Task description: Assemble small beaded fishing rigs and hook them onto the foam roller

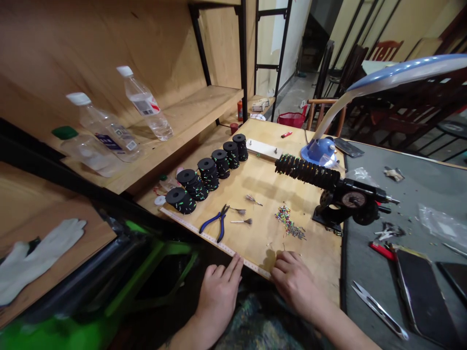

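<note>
A measuring tape [251, 265] runs along the front edge of the wooden board. My left hand [221, 287] rests on it, fingers pressed together and fingertips at the board's edge. Near the tape's right end, my right hand [292, 279] is closed with curled fingers; whatever either hand pinches is hidden or too small to see. Blue-handled pliers [221, 228] lie with jaws apart left of my hands. Small tufted bundles [243, 221] lie beyond the pliers. A pile of tiny colourful bead-like pieces [288, 221] sits beyond my right hand.
Several black spools [207, 173] with bright bits line the left. A black winding device [352, 197] and blue lamp [319, 150] stand right. Thread snips [379, 309] and a dark phone [423, 291] lie on the grey mat [365, 262]. Bottles [146, 107] occupy the shelf.
</note>
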A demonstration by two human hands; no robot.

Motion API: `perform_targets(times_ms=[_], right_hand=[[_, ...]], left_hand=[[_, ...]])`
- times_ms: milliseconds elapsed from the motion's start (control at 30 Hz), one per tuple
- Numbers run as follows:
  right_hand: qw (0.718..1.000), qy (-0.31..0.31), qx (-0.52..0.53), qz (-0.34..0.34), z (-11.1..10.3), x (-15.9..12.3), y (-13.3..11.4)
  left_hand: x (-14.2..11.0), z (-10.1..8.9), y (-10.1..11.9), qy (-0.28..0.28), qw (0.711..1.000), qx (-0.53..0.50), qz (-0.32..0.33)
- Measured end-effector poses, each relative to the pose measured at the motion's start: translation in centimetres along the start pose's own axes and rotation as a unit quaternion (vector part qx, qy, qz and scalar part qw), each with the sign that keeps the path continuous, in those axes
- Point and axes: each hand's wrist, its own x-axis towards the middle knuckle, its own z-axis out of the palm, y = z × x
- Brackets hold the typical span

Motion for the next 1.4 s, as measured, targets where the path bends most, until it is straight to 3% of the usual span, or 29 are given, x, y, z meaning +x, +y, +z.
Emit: perform_targets(times_ms=[367,533,633,767,867,1100,1233,1400], right_hand=[[1.000,-0.023,-0.005,-0.010,-0.5,0.4,0.3],[0.999,0.000,0.032,-0.002,-0.9,0.4,0.6],[0.998,0.013,0.060,-0.009,-1.6,0.7,0.6],[0.994,0.037,0.106,-0.017,-2.8,1.5,0.0],[0.991,0.044,0.124,-0.015,-3.3,2.0,-0.6],[0.993,0.025,0.113,-0.020,-3.2,2.8,-1.0],[0.995,0.011,0.099,-0.033,-3.5,3.5,-0.9],[0.995,-0.010,0.087,-0.049,-4.6,4.3,-1.2]], left_hand=[[0.0,-0.2,0.0,-0.022,0.999,-0.022,-0.019],[1.2,-1.6,0.0,-0.008,0.990,-0.131,-0.055],[2.5,-2.5,0.8,0.019,0.962,-0.268,-0.057],[4.3,-2.9,2.3,-0.050,0.907,-0.407,-0.100],[5.3,-2.9,2.6,-0.092,0.880,-0.448,-0.130],[5.3,-1.9,1.2,-0.110,0.814,-0.546,-0.166],[4.9,-1.6,0.7,-0.098,0.770,-0.600,-0.196],[4.6,-2.0,0.4,-0.081,0.744,-0.620,-0.235]])
